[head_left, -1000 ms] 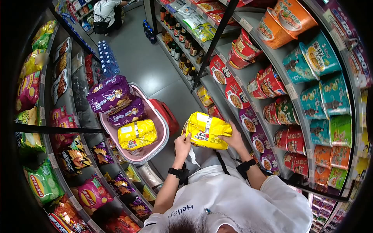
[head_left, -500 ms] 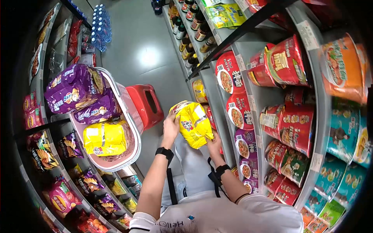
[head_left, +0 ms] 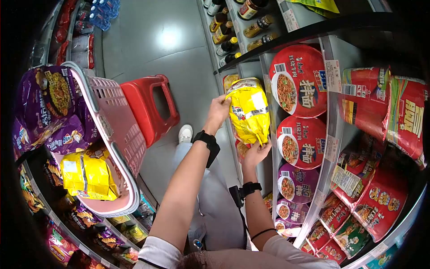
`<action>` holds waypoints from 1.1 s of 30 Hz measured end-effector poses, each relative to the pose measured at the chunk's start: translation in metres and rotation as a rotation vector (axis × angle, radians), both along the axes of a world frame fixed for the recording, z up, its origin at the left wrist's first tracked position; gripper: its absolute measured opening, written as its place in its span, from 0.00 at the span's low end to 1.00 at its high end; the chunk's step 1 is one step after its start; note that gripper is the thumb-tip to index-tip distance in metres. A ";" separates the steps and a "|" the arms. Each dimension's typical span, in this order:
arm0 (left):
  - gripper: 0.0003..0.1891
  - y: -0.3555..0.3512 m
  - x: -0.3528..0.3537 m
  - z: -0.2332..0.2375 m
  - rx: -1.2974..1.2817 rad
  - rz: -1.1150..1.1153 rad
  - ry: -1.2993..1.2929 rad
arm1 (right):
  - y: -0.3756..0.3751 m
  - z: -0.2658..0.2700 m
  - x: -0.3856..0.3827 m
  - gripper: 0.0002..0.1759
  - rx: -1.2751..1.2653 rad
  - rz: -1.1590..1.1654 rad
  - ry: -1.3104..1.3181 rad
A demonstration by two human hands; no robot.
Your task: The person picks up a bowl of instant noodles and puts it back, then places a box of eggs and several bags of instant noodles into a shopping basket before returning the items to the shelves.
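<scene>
Both of my hands hold a yellow multipack of instant noodles (head_left: pixel 248 110) in front of the low part of the right-hand shelf. My left hand (head_left: pixel 218 113) grips its left edge, and my right hand (head_left: pixel 256 154) is closed on its lower end. Partly covered behind the pack is another yellow noodle packet (head_left: pixel 230 82) on the shelf. At the left, a pink shopping basket (head_left: pixel 120 157) holds another yellow noodle multipack (head_left: pixel 85 175) and purple noodle multipacks (head_left: pixel 53 101).
A red plastic stool (head_left: pixel 148 110) stands beside the basket. Noodle bowls (head_left: pixel 300 80) and red noodle packs (head_left: pixel 383 197) line the right shelves, with sauce bottles (head_left: pixel 221 31) farther along. Snack bags (head_left: pixel 87 215) fill the left shelf. Bottled water (head_left: pixel 103 13) stands at the far left.
My hands have carried the yellow noodle multipack rightward, closer to the shelf. My view has shifted, so the basket sits farther left and the noodle bowls look larger.
</scene>
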State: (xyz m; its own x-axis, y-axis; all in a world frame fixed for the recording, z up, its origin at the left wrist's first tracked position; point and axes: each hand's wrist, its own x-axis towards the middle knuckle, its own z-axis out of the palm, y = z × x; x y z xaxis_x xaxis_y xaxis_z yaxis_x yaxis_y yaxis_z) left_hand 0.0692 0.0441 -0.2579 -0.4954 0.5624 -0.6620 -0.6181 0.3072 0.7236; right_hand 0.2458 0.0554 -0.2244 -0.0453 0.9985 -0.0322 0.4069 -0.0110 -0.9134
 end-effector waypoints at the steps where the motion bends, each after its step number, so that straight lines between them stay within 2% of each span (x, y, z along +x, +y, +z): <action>1: 0.13 0.004 -0.003 -0.006 -0.025 -0.011 0.004 | 0.003 -0.005 0.000 0.20 -0.053 -0.003 0.074; 2: 0.13 0.007 -0.002 -0.014 -0.052 -0.021 0.004 | 0.006 -0.005 -0.003 0.22 -0.108 -0.006 0.143; 5: 0.15 0.025 -0.007 -0.029 -0.085 -0.085 0.239 | 0.011 -0.012 -0.005 0.23 -0.217 -0.005 0.267; 7: 0.19 0.031 -0.015 -0.017 -0.070 -0.127 0.289 | 0.011 -0.016 -0.013 0.23 -0.321 -0.087 0.383; 9: 0.24 0.029 -0.024 0.022 -0.032 -0.187 0.321 | 0.021 -0.023 -0.017 0.24 -0.489 -0.174 0.465; 10: 0.30 0.031 -0.023 0.034 -0.098 -0.178 0.362 | 0.028 -0.025 -0.018 0.24 -0.561 -0.217 0.471; 13: 0.32 0.043 -0.006 0.031 -0.149 -0.196 0.434 | 0.054 -0.043 -0.012 0.21 -0.664 -0.312 0.534; 14: 0.38 0.046 -0.003 0.029 -0.050 -0.231 0.403 | 0.068 -0.046 -0.003 0.20 -0.732 -0.354 0.553; 15: 0.38 0.051 0.007 0.027 0.068 -0.145 0.257 | 0.076 -0.049 0.003 0.19 -0.800 -0.396 0.571; 17: 0.38 0.069 0.034 0.024 0.305 0.035 -0.032 | 0.076 -0.055 0.010 0.18 -0.719 -0.403 0.540; 19: 0.38 0.097 0.067 -0.010 0.294 -0.314 0.035 | 0.073 -0.057 0.014 0.18 -0.609 -0.330 0.552; 20: 0.35 0.096 0.076 -0.002 0.317 -0.194 0.154 | 0.073 -0.058 0.016 0.20 -0.697 -0.294 0.533; 23: 0.34 0.075 0.064 0.002 0.257 -0.271 0.244 | 0.079 -0.057 0.013 0.22 -0.731 -0.289 0.622; 24: 0.33 0.060 0.044 0.031 0.198 -0.356 0.054 | 0.079 -0.050 0.008 0.26 -0.741 -0.252 0.653; 27: 0.33 0.034 0.055 -0.010 0.191 -0.392 0.264 | 0.079 -0.059 -0.002 0.26 -0.765 -0.244 0.349; 28: 0.34 0.024 0.055 -0.017 0.180 -0.405 0.168 | 0.080 -0.073 0.001 0.29 -0.791 -0.233 0.321; 31: 0.33 0.006 0.045 -0.015 0.079 -0.484 0.128 | 0.081 -0.097 0.002 0.28 -0.616 -0.119 0.204; 32: 0.31 -0.004 0.050 -0.027 0.194 -0.383 0.145 | 0.081 -0.106 0.002 0.30 -0.548 -0.144 0.166; 33: 0.30 -0.015 0.047 -0.018 0.118 -0.392 0.091 | 0.080 -0.109 0.000 0.34 -0.444 -0.182 0.107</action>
